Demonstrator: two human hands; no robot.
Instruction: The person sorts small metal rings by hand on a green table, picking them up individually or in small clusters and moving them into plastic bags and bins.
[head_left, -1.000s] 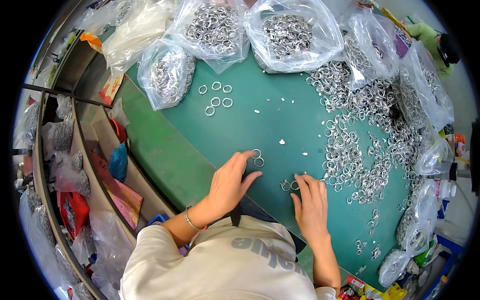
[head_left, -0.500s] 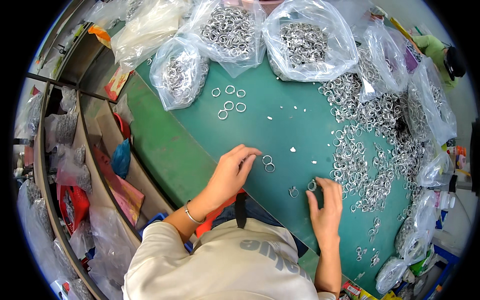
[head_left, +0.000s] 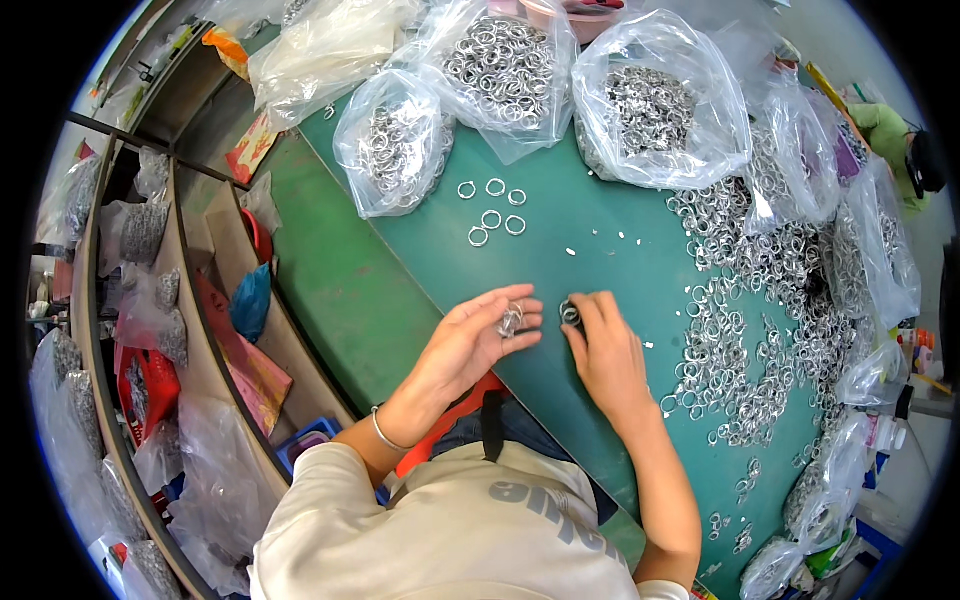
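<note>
My left hand (head_left: 460, 345) is turned palm up near the table's front edge, and a few silver metal rings (head_left: 511, 320) rest in its curled fingers. To its right, my right hand (head_left: 610, 360) pinches another metal ring (head_left: 570, 313) between thumb and fingertips, just over the green table top (head_left: 545, 235). The two hands are apart by a small gap. Beyond them, several loose rings (head_left: 490, 219) lie spread out in two rows on the table.
A large heap of metal rings (head_left: 725, 335) covers the table's right side. Clear plastic bags of rings (head_left: 395, 150) stand along the far edge, with small white bits (head_left: 571, 252) before them. Shelves with bagged parts (head_left: 140, 235) line the left. A co-worker's green sleeve (head_left: 880, 130) shows far right.
My left hand has turned palm up, with rings now in it; the rings beside it have left the table. My right hand has moved left, toward it, with a ring.
</note>
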